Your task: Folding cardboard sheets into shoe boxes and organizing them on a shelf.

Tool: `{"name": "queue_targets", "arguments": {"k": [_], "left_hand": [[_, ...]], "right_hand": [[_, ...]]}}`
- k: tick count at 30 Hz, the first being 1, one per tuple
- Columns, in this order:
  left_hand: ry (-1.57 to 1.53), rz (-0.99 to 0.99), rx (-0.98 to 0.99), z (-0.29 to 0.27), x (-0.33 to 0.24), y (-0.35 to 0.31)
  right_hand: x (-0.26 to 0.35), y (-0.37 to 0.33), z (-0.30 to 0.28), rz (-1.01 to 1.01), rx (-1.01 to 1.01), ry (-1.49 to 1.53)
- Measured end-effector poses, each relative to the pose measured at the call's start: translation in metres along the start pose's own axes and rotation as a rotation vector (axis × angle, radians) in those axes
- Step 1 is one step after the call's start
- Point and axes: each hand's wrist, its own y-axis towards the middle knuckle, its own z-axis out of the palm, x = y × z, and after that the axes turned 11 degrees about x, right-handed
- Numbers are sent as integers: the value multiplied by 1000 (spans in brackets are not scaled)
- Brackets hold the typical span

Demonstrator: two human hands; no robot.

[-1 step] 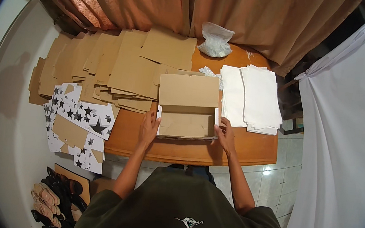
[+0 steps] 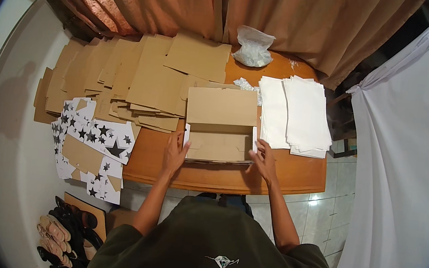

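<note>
Nothing had moved since the picture just before: the hands and the box sat in the same spots, so the work on the box stood where it was.

The one open cardboard box (image 2: 220, 134) lay on the near middle of the wooden table (image 2: 300, 174). The left hand (image 2: 174, 153) held its left side flap and the right hand (image 2: 264, 159) held its right side flap, fingers closed on the card.

To the right lay two piles of white sheets (image 2: 305, 113). To the left lay flat brown cards (image 2: 141, 77), too many to count. One clear bag (image 2: 253, 48) sat at the far edge. Star-printed sheets (image 2: 94, 135) hung off the near left.
</note>
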Motion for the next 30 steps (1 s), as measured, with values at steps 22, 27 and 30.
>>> {"name": "queue_targets", "arguments": {"k": [22,27,30], "left_hand": [[148,204,92,22,34,-24],[555,233,8,5,-14,-20],[204,182,102,10,-65,-5]], "right_hand": [[-14,-20,23,-172,-72,-238],[-6,-30,5,-232,-3,-325],[11,-39,-12,-157,-25,-56]]}}
